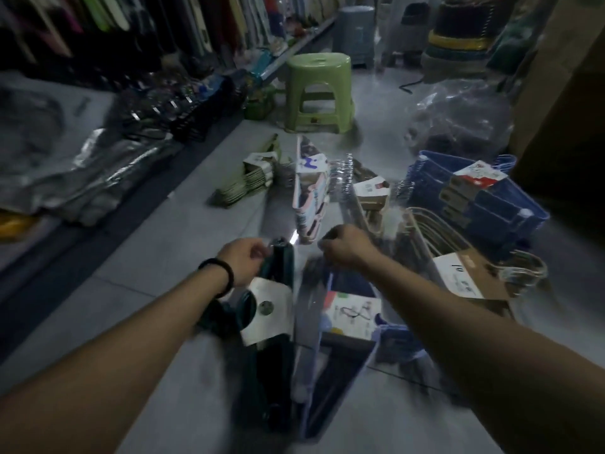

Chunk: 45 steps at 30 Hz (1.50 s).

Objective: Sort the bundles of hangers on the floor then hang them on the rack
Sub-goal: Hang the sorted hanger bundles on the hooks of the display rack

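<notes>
Green hanger bundle (276, 371), top pinched by left hand (244, 263); blue bundle (352, 314), top clamped in curled right hand (345, 247).

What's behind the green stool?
A grey lidded bin stands on the floor behind the green stool, slightly to its right. The stool covers the bin's lower left corner and the floor directly behind it.
</notes>
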Motion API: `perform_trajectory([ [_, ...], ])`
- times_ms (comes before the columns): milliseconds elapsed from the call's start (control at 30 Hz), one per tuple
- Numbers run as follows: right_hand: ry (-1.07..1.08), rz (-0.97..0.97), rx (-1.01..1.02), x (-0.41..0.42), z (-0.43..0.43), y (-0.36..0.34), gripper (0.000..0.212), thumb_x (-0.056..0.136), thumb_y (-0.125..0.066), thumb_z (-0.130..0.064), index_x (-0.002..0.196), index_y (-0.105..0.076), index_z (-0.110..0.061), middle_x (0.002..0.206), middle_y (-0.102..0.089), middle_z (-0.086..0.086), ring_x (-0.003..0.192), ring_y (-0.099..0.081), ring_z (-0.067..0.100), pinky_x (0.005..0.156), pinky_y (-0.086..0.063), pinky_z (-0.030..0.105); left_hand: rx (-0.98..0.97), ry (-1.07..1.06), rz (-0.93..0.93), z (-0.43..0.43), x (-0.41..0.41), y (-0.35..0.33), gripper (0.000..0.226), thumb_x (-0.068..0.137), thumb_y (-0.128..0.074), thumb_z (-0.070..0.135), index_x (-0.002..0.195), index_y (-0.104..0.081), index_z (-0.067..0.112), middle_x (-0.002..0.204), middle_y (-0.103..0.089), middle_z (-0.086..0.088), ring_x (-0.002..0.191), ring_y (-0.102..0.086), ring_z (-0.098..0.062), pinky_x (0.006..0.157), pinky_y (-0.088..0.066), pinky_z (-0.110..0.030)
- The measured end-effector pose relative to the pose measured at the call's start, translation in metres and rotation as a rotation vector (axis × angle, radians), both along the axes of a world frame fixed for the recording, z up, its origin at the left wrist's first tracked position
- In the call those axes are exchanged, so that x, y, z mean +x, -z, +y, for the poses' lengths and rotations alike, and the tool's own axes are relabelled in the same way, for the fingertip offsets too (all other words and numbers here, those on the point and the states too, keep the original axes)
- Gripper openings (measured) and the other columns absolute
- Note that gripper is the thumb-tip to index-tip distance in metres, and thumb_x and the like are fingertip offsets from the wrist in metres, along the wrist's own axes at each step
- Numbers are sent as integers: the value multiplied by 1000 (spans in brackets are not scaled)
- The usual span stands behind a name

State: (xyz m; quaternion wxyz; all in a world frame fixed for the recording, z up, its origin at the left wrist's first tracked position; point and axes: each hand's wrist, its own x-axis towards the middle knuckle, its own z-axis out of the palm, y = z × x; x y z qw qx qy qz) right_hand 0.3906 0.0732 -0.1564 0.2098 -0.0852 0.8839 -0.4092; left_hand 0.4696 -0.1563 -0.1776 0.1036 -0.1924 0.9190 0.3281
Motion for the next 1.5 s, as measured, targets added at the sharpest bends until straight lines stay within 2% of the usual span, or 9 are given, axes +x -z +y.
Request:
perform_trajectory([
  [133,-168,-291,72,57,-73,33,37,97,-63,-19,125,-64,5,91,-63,11,66,-58,19,55,-53,25,-157,-100,-257,-70,52,27,13,100,-58,26,105,-69,22,111,-72,-6,95,-67,-25,79,-51,-28],
  [300,-17,-404,70,90,-95,83,45,96,-68,-26,132,-56,-1,117,-59,12,93,-59,23,75,-52,32,304,-271,-573,-64,81,66,56,105,-41,57,121,-62,9,108,-73,-11,86,-77,-32,69,-59,-36],
  [400,96,-511,-62,105,-99,104,47,101,-62,-33,136,-56,-2,126,-63,15,103,-60,27,89,-51,36,377,-347,-500,-44,86,93,67,96,-46,69,128,-56,11,117,-69,-15,91,-74,-33,77,-63,-43],
  [633,305,-655,-340,135,-106,109,37,113,-37,-25,136,-50,2,99,-64,14,82,-64,23,58,-49,27,681,-534,-294,-16,102,142,92,72,-51,88,133,-64,19,133,-67,-9,121,-63,-29,111,-46,-44],
  [833,352,-758,-430,140,-105,114,49,97,-63,-44,132,-55,-11,116,-70,16,99,-71,31,69,-57,35,888,-625,-207,-33,115,133,98,58,-78,83,137,-62,29,120,-76,-5,103,-76,-28,95,-60,-49],
  [1100,163,-579,-504,113,-115,83,58,81,-82,-46,122,-67,-8,103,-79,8,98,-75,25,88,-61,43,845,-427,70,-36,110,64,53,86,-75,57,133,-66,33,115,-78,1,104,-76,-20,95,-61,-46],
  [1233,148,-597,-687,100,-107,43,76,69,-92,-38,130,-57,-7,113,-76,15,98,-77,31,72,-62,38,828,-402,115,-34,110,23,76,75,-78,67,138,-59,29,119,-77,0,109,-74,-23,95,-60,-48],
  [1400,222,-420,-657,109,-93,-45,38,75,-83,-16,109,-70,-7,100,-79,16,86,-78,33,69,-64,46,789,-342,-94,-17,114,-64,57,89,-51,76,128,-58,34,105,-76,8,92,-74,3,77,-58,-16],
  [1500,339,-348,-491,126,-97,-120,42,76,-89,-20,110,-64,-17,96,-78,4,84,-77,23,73,-65,42,720,-450,-333,-23,125,-142,66,84,-37,89,121,-59,39,116,-71,5,107,-71,-10,92,-57,-31],
])
